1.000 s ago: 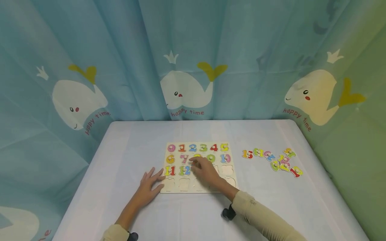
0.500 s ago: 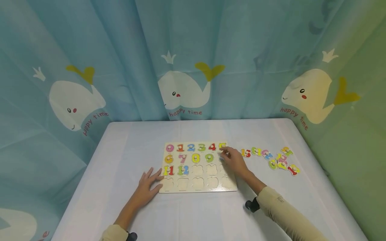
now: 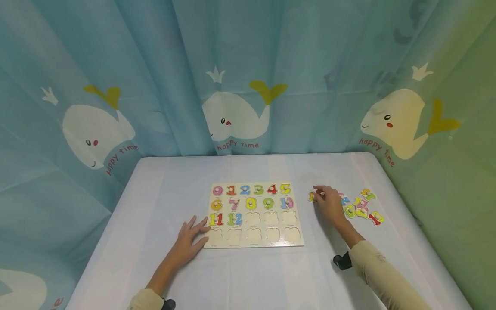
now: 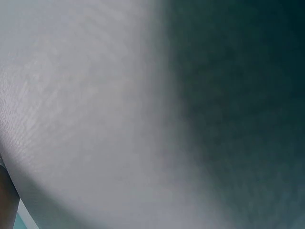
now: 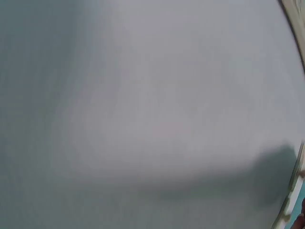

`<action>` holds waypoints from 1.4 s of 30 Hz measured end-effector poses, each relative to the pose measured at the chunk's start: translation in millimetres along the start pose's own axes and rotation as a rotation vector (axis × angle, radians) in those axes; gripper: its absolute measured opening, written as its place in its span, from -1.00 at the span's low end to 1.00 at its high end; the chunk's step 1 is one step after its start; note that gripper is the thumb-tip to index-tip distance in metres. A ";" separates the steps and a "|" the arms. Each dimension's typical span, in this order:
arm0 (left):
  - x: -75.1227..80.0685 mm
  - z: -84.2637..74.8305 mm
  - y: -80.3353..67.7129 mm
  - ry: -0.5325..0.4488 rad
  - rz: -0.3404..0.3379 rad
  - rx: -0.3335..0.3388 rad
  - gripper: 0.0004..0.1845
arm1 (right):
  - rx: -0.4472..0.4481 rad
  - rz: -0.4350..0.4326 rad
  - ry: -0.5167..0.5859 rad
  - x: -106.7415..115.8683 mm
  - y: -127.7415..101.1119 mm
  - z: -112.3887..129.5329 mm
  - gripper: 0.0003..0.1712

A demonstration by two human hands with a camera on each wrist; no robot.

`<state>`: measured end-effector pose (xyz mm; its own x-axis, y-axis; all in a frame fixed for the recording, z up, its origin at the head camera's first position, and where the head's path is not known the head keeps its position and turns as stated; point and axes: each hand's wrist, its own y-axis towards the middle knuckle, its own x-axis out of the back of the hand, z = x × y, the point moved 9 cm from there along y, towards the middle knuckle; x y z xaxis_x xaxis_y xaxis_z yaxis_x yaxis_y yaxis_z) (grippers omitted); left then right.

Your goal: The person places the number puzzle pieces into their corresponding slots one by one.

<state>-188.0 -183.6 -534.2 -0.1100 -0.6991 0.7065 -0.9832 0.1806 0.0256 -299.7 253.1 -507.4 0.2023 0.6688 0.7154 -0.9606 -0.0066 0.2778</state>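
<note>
Right hand (image 3: 329, 202) left the puzzle board (image 3: 253, 243): it was over the 8 slot a second ago, by the 5 and 10 half a second ago, and ended off the board's right edge among the loose number pieces (image 3: 362, 206), fingers on the leftmost one (image 3: 311, 196). That cleared the 8 (image 3: 251, 203), 9 (image 3: 269, 203) and 10 (image 3: 287, 202) into full view. Head camera tilted up a touch, so the table sat slightly lower in frame.
</note>
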 end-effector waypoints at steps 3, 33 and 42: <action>-1.7 2.0 0.1 0.003 0.006 0.003 -0.66 | -0.021 -0.005 -0.050 11.8 1.3 -13.8 -0.71; -3.3 6.1 -0.9 0.023 -0.003 -0.008 -0.68 | -0.046 0.103 -0.055 19.4 5.8 -44.5 -0.60; -2.9 5.1 1.0 0.022 -0.013 -0.028 -0.68 | 0.015 0.066 -0.022 10.7 7.9 -25.3 -0.60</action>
<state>-189.4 -185.0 -539.8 -0.0938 -0.6858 0.7217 -0.9800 0.1913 0.0545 -310.0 279.0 -513.8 0.1427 0.6503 0.7461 -0.9690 -0.0618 0.2392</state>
